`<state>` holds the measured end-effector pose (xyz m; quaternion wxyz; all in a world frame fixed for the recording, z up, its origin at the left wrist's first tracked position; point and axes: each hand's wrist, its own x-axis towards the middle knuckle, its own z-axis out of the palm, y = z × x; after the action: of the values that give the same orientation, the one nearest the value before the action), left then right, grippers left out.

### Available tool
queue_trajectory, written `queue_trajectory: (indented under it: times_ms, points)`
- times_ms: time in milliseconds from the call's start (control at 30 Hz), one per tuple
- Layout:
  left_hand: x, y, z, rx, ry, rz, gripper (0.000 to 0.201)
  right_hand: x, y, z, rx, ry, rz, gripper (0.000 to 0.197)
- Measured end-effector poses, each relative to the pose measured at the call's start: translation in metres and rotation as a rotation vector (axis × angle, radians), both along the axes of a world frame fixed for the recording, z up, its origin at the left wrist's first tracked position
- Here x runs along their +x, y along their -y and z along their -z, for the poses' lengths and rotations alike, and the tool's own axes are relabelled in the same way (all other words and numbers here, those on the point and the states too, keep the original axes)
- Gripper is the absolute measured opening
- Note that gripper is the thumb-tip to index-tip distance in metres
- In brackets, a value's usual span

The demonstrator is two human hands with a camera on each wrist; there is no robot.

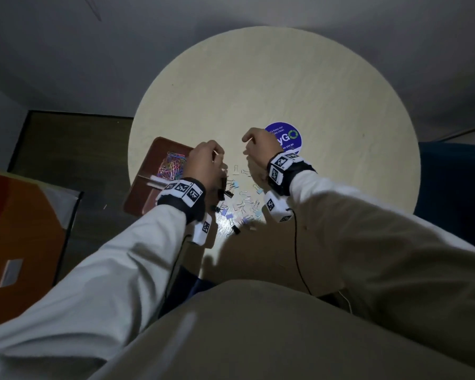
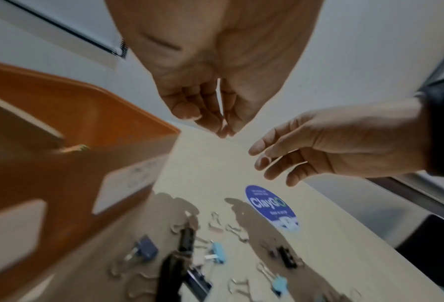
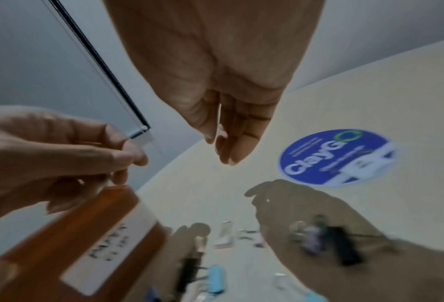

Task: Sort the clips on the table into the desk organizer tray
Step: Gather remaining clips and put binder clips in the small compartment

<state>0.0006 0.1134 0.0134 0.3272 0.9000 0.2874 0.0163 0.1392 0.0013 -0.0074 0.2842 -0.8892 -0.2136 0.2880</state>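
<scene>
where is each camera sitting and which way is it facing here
Head: worn on the head, looking down at the round table, both sleeved arms, the left hand and right hand.
Left wrist: looks along the left hand's fingers toward the binder clips; the right hand also shows.
Right wrist: looks along the right hand's fingers toward the table; the left hand shows beside the tray.
Shared: all three show the blue sticker and scattered clips.
</scene>
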Motion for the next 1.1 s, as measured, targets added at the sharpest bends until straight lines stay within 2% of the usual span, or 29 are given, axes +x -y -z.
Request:
queue_trajectory:
  times_ms: [233, 400, 467, 600, 800, 933, 1100]
  points:
    - [0.019, 0.054, 0.039, -0.001, -0.189, 0.228, 0.023, 0.023, 0.071, 0.021, -0.268, 0.092, -0.08, 0.015]
    - [0.022, 0.075, 0.063, 0.141, -0.294, 0.436, 0.024, 0.004, 0.079, 0.039, -0.316, 0.181, -0.141, 0.013]
    - [0.019, 0.08, 0.067, 0.16, -0.322, 0.48, 0.029, 0.0, 0.078, 0.043, -0.302, 0.186, -0.176, 0.02]
    - [0.01, 0.082, 0.077, 0.16, -0.315, 0.494, 0.036, 0.004, 0.076, 0.052, -0.289, 0.219, -0.282, 0.031]
    - [-0.004, 0.083, 0.076, 0.165, -0.274, 0.512, 0.03, 0.012, 0.059, 0.056, -0.354, 0.241, -0.426, 0.023]
    - [-0.005, 0.085, 0.077, 0.17, -0.282, 0.488, 0.035, 0.007, 0.062, 0.057, -0.389, 0.299, -0.501, 0.016]
    - [-0.007, 0.085, 0.076, 0.169, -0.252, 0.485, 0.029, 0.0, 0.076, 0.061, -0.395, 0.312, -0.514, 0.017]
